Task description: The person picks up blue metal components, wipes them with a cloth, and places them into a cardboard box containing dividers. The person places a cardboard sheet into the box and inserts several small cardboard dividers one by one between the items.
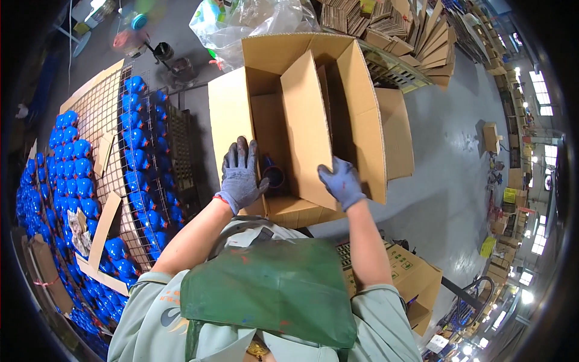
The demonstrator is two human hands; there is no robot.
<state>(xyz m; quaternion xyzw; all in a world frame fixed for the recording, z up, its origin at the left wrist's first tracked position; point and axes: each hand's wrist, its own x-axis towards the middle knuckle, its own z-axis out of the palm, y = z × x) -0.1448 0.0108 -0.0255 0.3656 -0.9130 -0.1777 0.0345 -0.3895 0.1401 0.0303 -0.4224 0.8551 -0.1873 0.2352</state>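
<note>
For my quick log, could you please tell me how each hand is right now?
Left hand: open, fingers spread over the left carton flap.
Right hand: closed on the edge of the upright cardboard panel.

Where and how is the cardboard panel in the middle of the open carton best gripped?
Probably by the long free edge of the cardboard panel, from above and the person's right: it is thin, with open gaps beside it inside the carton for thumb and fingers. The right hand is at that edge.
</note>
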